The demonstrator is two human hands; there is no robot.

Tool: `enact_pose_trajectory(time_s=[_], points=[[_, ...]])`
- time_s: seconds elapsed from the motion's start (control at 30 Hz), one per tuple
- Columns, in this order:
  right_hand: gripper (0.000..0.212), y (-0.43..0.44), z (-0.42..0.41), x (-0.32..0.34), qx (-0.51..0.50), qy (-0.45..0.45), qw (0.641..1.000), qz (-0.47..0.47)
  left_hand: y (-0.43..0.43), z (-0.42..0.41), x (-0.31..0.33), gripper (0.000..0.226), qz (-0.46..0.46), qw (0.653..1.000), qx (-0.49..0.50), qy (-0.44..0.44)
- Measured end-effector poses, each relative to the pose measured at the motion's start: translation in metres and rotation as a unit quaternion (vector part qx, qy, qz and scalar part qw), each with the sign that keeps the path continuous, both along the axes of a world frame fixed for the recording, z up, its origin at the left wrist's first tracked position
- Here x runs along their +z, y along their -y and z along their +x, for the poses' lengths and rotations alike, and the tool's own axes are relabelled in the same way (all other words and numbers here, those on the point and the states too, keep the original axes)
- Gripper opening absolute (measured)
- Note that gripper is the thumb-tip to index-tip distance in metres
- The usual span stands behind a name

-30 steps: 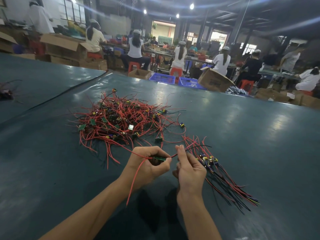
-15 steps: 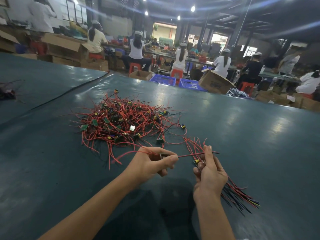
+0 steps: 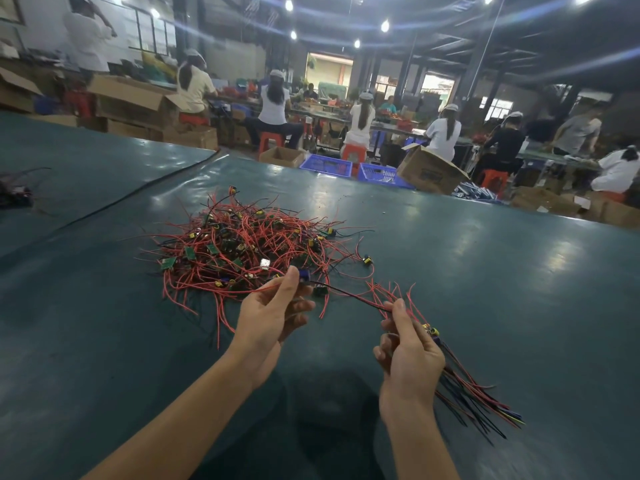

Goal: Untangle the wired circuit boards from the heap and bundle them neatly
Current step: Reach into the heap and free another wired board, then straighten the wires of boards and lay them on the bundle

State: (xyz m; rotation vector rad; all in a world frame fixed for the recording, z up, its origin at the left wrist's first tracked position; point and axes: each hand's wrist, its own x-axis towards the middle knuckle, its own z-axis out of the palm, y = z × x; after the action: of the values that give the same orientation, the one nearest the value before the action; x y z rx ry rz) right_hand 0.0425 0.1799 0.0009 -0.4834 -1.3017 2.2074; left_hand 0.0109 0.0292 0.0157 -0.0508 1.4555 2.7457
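A tangled heap (image 3: 242, 247) of small green circuit boards with red and black wires lies on the dark green table (image 3: 502, 289). My left hand (image 3: 273, 313) pinches one small board with a blue part at its fingertips, just in front of the heap. Its red and black wire pair (image 3: 346, 294) stretches rightward to my right hand (image 3: 408, 351), which grips the far wire ends. Under and right of my right hand lies a sorted bundle (image 3: 467, 382), boards near my fingers and wires fanning toward the lower right.
A small dark wire clump (image 3: 14, 195) sits at the far left on a neighbouring table. Beyond the table's far edge stand cardboard boxes (image 3: 429, 171), blue crates (image 3: 346, 168) and several seated workers in white.
My hands have moved apart, pulling one board's wire pair straight. My left hand has risen toward the heap with the board; my right hand has slid to the wire ends, over the bundle.
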Motion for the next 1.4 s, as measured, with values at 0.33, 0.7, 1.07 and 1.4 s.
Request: enact_pose_trajectory(time_s=[0.33, 0.7, 1.07, 1.4], points=[[0.048, 0.006, 0.004, -0.003, 0.093, -0.058, 0.993, 0.053, 0.014, -0.008, 0.005, 0.043, 0.145, 0.989, -0.030, 0.029], [0.061, 0.026, 0.006, -0.008, 0.277, 0.052, 0.953, 0.108, -0.001, 0.003, 0.002, 0.048, -0.049, 0.964, -0.256, 0.048], [0.036, 0.024, 0.005, -0.010, 0.300, 0.035, 0.952, -0.054, 0.001, 0.007, -0.001, 0.046, -0.089, 0.929, -0.349, 0.086], [0.020, 0.021, 0.009, -0.002, 0.237, -0.015, 0.966, -0.098, -0.006, 0.013, -0.010, 0.016, -0.080, 0.943, -0.315, -0.075]])
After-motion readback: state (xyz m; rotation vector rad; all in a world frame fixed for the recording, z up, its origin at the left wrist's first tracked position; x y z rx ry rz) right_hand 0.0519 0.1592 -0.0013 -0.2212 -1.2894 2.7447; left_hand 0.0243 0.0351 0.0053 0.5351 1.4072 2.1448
